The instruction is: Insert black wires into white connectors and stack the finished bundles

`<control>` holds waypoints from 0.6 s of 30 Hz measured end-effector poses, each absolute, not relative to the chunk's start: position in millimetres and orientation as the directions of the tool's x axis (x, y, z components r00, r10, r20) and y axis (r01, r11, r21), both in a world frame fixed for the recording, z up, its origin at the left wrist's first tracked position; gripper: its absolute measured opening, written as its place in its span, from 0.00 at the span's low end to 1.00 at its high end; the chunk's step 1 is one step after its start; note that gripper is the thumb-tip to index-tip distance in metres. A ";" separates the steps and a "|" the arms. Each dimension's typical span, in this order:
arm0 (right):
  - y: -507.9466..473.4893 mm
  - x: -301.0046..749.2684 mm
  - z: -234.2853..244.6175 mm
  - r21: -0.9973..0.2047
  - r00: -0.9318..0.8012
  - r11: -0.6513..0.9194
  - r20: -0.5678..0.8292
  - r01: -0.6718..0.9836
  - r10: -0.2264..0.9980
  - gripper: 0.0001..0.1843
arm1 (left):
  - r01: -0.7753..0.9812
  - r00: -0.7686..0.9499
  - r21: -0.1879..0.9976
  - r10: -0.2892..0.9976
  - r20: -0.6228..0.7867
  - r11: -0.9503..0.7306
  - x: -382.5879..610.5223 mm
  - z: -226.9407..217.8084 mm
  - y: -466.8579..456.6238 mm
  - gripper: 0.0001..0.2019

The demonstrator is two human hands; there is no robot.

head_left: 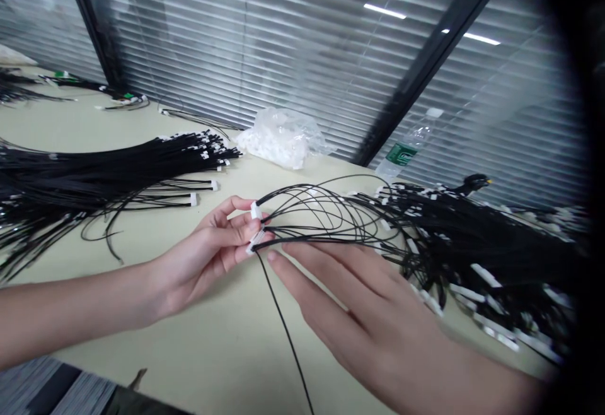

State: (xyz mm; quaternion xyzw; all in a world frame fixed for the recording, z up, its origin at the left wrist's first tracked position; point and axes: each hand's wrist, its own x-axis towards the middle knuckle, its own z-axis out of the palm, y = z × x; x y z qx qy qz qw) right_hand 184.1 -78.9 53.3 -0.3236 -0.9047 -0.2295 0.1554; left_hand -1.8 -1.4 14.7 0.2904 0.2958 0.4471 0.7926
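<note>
My left hand [220, 238] pinches a white connector [256, 210] at the middle of the view, its thumb pressed over the connector's face. Several thin black wires [326, 204] leave the connector and loop off to the right. One loose black wire [286, 317] hangs from the connector's lower end toward the front. My right hand [363, 314] is back-side up, with fingers stretched toward the connector, just below the wires. Its fingertips are close to the lower wires; whether they touch cannot be made out. The right thumb is hidden.
A large bundle of black wires with white connectors [94, 172] lies at left. Another pile [496, 238] covers the right side. A clear plastic bag of white pieces [283, 140] and a green-labelled bottle [401, 153] stand at the back of the table [212, 352], before window blinds.
</note>
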 end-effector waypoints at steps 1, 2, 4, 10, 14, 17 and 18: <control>-78.2 184.8 52.5 0.324 -0.750 0.690 0.435 0.647 0.498 0.19 | -0.536 0.428 0.720 0.877 -0.218 0.441 -0.6 15.1 -2.8 0.13; -77.5 185.8 51.8 0.330 -0.754 0.693 0.441 0.641 0.487 0.18 | -0.534 0.431 0.716 0.873 -0.227 0.450 0.3 15.2 -4.2 0.13; -76.4 187.7 50.6 0.338 -0.762 0.701 0.450 0.628 0.466 0.18 | -0.528 0.436 0.709 0.866 -0.245 0.467 1.5 14.3 -6.6 0.12; -70.0 185.7 43.9 0.351 -0.750 0.700 0.525 0.622 0.403 0.14 | -0.512 0.433 0.694 0.850 -0.300 0.506 3.3 9.9 -12.4 0.12; -65.2 182.0 37.3 0.354 -0.741 0.713 0.578 0.605 0.342 0.10 | -0.501 0.432 0.663 0.825 -0.365 0.556 5.1 12.2 -18.0 0.12; -65.2 181.6 36.7 0.369 -0.749 0.716 0.579 0.592 0.321 0.06 | -0.496 0.436 0.657 0.817 -0.377 0.568 5.7 13.2 -21.2 0.11; -65.9 181.8 37.6 0.389 -0.760 0.713 0.572 0.584 0.309 0.05 | -0.494 0.435 0.662 0.820 -0.373 0.563 5.7 12.7 -21.7 0.11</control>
